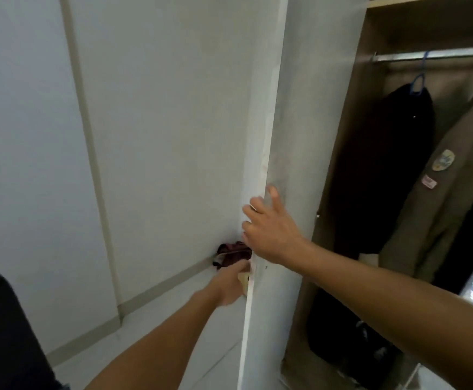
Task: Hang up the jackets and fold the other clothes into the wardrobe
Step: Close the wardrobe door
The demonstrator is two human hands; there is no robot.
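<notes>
The right hand [272, 232] lies on the edge of the open white wardrobe door [274, 142], fingers fairly straight and wrapping a little round the edge, while the left hand [229, 285] reaches low behind that door, its fingers hidden, so I cannot tell whether it holds anything. Just past it, a crumpled dark red garment [234, 253] lies on the floor [173, 305] in the corner. Inside the brown wooden wardrobe [342, 164], a black jacket [384, 170] on a blue plastic hanger [419, 83] and an olive jacket with patches [438, 209] hang from the metal rail [438, 55].
</notes>
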